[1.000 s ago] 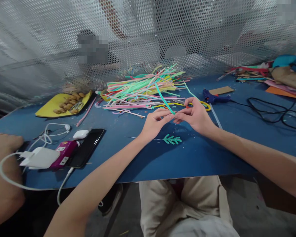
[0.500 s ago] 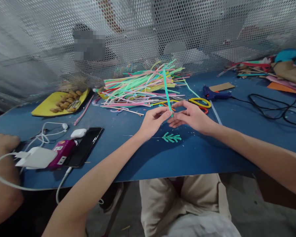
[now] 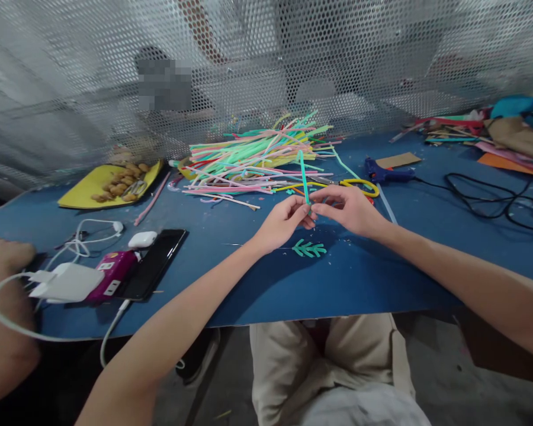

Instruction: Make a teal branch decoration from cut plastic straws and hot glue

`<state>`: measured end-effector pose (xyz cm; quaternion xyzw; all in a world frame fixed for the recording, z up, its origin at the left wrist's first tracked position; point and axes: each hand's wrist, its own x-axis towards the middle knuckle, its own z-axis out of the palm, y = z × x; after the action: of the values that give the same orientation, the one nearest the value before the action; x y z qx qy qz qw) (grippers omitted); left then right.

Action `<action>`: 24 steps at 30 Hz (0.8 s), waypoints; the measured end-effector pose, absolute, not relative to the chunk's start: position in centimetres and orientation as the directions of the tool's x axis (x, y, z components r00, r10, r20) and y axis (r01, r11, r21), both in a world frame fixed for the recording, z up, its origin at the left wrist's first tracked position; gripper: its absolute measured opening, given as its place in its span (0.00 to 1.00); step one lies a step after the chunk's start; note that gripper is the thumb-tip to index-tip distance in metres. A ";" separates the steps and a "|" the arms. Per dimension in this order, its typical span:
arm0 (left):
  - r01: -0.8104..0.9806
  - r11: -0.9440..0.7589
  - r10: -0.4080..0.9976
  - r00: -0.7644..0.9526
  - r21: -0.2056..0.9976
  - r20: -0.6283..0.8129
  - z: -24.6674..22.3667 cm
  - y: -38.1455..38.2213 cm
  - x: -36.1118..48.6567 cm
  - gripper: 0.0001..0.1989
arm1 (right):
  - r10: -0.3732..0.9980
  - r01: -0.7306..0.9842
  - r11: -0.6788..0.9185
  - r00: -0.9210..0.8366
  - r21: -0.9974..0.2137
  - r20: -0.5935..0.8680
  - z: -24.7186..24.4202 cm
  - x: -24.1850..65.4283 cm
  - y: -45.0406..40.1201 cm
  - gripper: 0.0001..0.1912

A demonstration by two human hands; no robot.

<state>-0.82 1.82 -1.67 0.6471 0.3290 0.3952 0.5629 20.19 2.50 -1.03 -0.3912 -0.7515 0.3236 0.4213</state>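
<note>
A green pipe cleaner [image 3: 304, 174] points up and away from between my fingertips, its lower end hidden by them. My left hand [image 3: 283, 222] is closed in a pinch on that lower end. From the other side, my right hand [image 3: 347, 208] has thumb and forefinger pinched on the same spot, the other fingers curled behind. Just below the hands, a green leaf shape [image 3: 310, 248] made of pipe cleaner lies on the blue table [image 3: 266, 296], with a thin wire stem running left from it.
Behind my hands lies a heap of coloured pipe cleaners [image 3: 249, 157], with yellow-handled scissors [image 3: 368, 183] and a blue glue gun [image 3: 388, 171] to its right. On the left are a phone [image 3: 157, 266], a purple power adapter [image 3: 111, 277], a white charger [image 3: 73, 283] and another person's arm [image 3: 9, 307].
My right hand has closed in on the pipe cleaner's lower end beside my left fingers. Less of the pipe cleaner stands above the hands, and its tip is lower.
</note>
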 end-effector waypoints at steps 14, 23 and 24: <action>-0.015 -0.209 0.842 0.507 0.978 0.188 -2.0 1.9 -1.3 0.24 | 0.848 0.169 0.448 -0.392 -0.878 0.357 -2.3 20.3 3.4 0.16; -0.008 -0.159 0.779 0.613 0.987 0.130 -1.5 1.8 -1.7 0.23 | 0.814 0.092 0.361 -0.517 -0.928 0.266 -1.5 20.1 2.6 0.13; 0.000 -0.169 0.786 0.604 0.986 0.135 -1.5 1.7 -1.6 0.23 | 0.816 0.132 0.409 -0.495 -0.903 0.298 -1.4 20.1 2.6 0.13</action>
<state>-1.60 1.74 -1.50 0.6846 0.2868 0.3406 0.5771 20.15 2.57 -1.43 -0.3184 -0.7441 0.4404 0.3886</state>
